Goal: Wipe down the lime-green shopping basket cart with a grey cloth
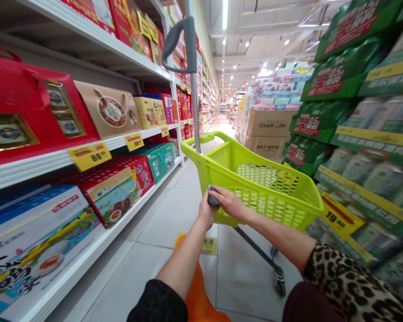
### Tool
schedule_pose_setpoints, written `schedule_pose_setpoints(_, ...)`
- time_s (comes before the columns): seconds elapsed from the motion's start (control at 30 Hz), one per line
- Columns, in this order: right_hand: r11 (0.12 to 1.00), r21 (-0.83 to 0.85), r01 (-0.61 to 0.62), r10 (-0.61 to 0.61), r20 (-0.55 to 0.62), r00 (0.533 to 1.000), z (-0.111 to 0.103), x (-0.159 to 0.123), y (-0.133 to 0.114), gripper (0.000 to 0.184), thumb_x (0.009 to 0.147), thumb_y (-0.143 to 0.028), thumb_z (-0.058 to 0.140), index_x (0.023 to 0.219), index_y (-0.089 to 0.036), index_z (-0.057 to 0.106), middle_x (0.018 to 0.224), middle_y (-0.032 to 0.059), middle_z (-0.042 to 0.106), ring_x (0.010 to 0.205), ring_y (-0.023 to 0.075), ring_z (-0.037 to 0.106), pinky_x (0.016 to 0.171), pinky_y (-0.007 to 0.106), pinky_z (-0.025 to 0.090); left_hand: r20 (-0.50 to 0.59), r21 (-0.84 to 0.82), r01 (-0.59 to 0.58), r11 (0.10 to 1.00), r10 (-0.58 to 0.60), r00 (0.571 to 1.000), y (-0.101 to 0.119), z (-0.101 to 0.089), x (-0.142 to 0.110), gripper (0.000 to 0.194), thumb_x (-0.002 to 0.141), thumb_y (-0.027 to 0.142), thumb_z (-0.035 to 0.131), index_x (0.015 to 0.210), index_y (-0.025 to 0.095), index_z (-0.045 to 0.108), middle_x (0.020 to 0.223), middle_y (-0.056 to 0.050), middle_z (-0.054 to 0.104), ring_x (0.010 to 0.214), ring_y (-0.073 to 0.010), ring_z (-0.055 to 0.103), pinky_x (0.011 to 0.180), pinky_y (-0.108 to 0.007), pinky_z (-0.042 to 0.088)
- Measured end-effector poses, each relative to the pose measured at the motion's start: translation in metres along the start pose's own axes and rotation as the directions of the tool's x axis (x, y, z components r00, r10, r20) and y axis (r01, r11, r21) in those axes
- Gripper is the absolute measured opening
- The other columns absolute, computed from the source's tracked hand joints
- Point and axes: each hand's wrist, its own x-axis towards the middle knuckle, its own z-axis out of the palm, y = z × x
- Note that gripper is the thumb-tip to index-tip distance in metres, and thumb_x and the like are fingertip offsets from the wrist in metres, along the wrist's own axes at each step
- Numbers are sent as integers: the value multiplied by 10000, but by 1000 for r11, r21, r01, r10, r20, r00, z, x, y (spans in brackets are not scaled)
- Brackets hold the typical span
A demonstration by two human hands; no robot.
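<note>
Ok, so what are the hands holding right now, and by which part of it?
The left hand and the right hand both hold the dark grip on the near rim of the lime-green plastic shopping cart.

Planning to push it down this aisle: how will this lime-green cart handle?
The lime-green plastic cart probably feels light, since its basket looks thin-walled and perforated. On its slim frame and small casters, it may tip or swerve if shoved hard.
</note>
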Motion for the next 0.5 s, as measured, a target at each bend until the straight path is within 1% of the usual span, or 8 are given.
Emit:
schedule_pose_setpoints(0.1, 988, -101, -117, 124, 68, 990, -7, -8, -10, 425, 848, -111, 388, 1259, -180, 472, 1364, 114, 398, 1245, 227, 361, 1009, 419, 344, 31, -89, 124, 988, -121, 992, -4, 9, -5, 223, 826, 290, 460, 910, 163, 623, 777, -17, 669, 767, -135, 624, 745, -275, 492)
schedule_pose_setpoints(0.17, 973, -165, -164, 192, 168, 967, -13, -13, -15, 489, 820, -156, 452, 1307, -159, 410, 1415, 141, 308, 1289, 294, 274, 1013, 526, 279, 38, -79, 171, 982, -169, 985, -8, 9, -11, 249, 846, 287, 420, 931, 169, 622, 775, -17, 673, 773, -140, 624, 761, -296, 486)
schedule_pose_setpoints(0.23, 975, -164, -149, 191, 281, 941, -19, -20, -19, 642, 756, -244, 558, 1348, -130, 338, 1432, 169, 256, 1291, 351, 235, 991, 583, 258, 94, -40, 241, 970, -236, 967, -12, 7, -18, 342, 867, 354, 353, 963, 166, 622, 865, -48, 684, 860, -169, 620, 802, -337, 472)
schedule_pose_setpoints(0.3, 986, -132, -101, 144, 374, 916, -23, -27, -19, 768, 685, -294, 636, 1358, -115, 313, 1421, 190, 265, 1266, 367, 271, 973, 558, 302, 142, 69, 324, 944, -331, 933, -14, 3, -25, 472, 867, 474, 281, 991, 168, 620, 965, -81, 676, 971, -216, 592, 860, -410, 439)
schedule_pose_setpoints(0.33, 989, -123, -77, 122, 409, 904, -24, -31, -18, 753, 686, -278, 638, 1353, -120, 325, 1404, 193, 298, 1245, 352, 315, 958, 522, 341, 147, 151, 362, 920, -383, 912, -15, 0, -27, 536, 854, 536, 252, 1003, 173, 617, 1000, -91, 669, 1023, -241, 569, 894, -458, 407)
schedule_pose_setpoints(0.4, 994, -111, -10, 62, 470, 880, -26, -34, -12, 590, 756, -193, 563, 1317, -147, 388, 1343, 175, 402, 1184, 284, 420, 915, 436, 410, 96, 328, 399, 856, -451, 888, -16, -6, -30, 619, 821, 623, 220, 1025, 187, 609, 1044, -100, 656, 1112, -281, 511, 955, -548, 310)
schedule_pose_setpoints(0.43, 994, -105, 34, 22, 486, 874, -28, -33, -7, 503, 793, -149, 506, 1289, -159, 427, 1307, 158, 452, 1152, 252, 459, 896, 401, 430, 48, 403, 388, 829, -442, 896, -16, -10, -29, 627, 809, 641, 226, 1036, 194, 602, 1066, -101, 648, 1149, -294, 481, 974, -577, 261)
schedule_pose_setpoints(0.5, 985, -122, 118, -51, 449, 892, -33, -26, 4, 413, 836, -102, 425, 1240, -167, 483, 1275, 133, 494, 1146, 227, 474, 906, 385, 428, -26, 515, 280, 810, -312, 950, -15, -19, -25, 570, 805, 618, 295, 1059, 200, 587, 1123, -107, 622, 1196, -303, 436, 995, -580, 225)
